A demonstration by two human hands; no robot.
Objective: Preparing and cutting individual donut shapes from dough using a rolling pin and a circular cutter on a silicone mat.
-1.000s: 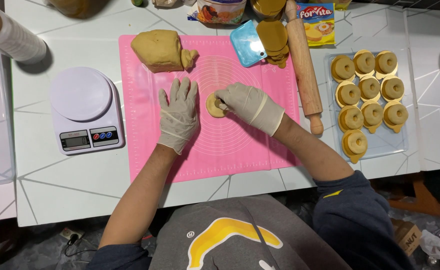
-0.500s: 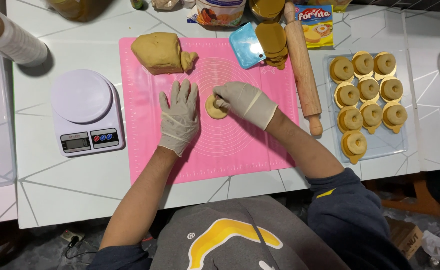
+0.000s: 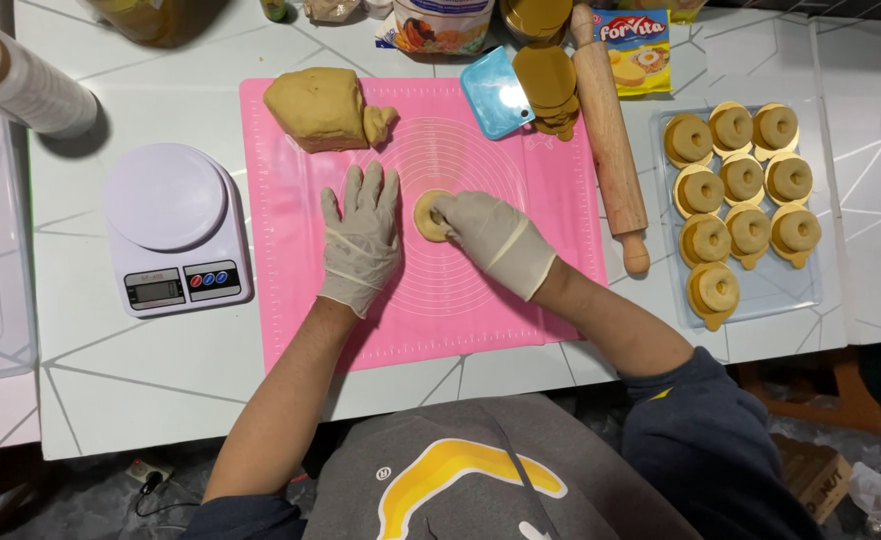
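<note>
**A:** Dough, soft and tan. You've got a small flattened disc (image 3: pixel 429 215) near the centre of the pink silicone mat (image 3: pixel 291 300), inside the printed rings. Your right hand (image 3: pixel 496 240) is on it, fingertips curled down and pressing its right edge. Nothing gripped, just pushing.

**B:** Left hand?

**A:** Your left hand (image 3: pixel 363 240) lies flat on the mat just beside the disc, fingers spread wide, holding nothing. Both hands are gloved.

**B:** How will it handle?

**A:** My read: light, limp, easily dented. It'll likely sag or stretch if you pinch one edge. Slide your fingers under and lift from below, or cup it at opposite rims. It may cling to the gloves more than to the mat.

**B:** What's around you?

**A:** Big dough lump (image 3: pixel 326 108) at the mat's top left, well apart from the disc. Blue scraper (image 3: pixel 496 95) and a stack of gold paper rounds (image 3: pixel 549 85) at the top, touching each other. Wooden rolling pin (image 3: pixel 611 130) lies along the mat's right edge. Clear tray (image 3: pixel 806 290) to its right holds shaped ring pieces (image 3: pixel 746 180) on gold bases. White kitchen scale (image 3: pixel 176 225) is left of the mat, with a film roll (image 3: pixel 26 85) beyond it.
</note>
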